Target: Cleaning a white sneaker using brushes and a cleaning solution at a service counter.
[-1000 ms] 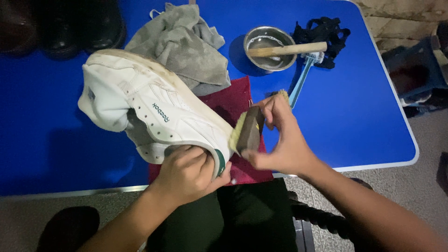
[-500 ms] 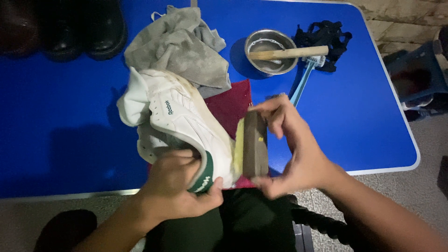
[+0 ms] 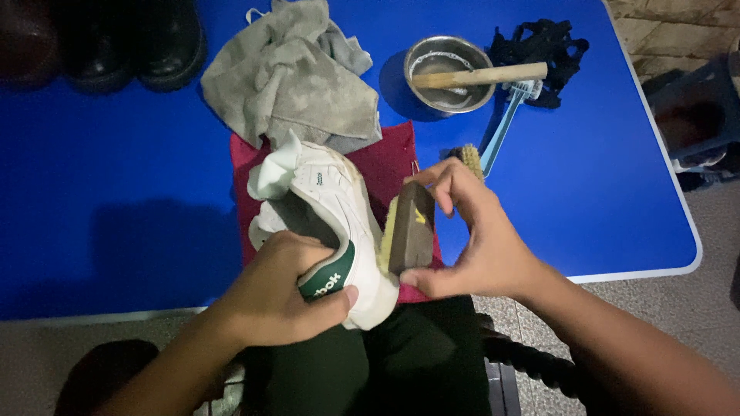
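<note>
Shoe-cleaning spot, blue table on stone floor, boots at 11 o'clock, bowl at 1 o'clock

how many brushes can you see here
3: a dark brush in the right hand, a wooden-handled one across the steel bowl, a blue toothbrush beside it; others may be hidden.
</note>
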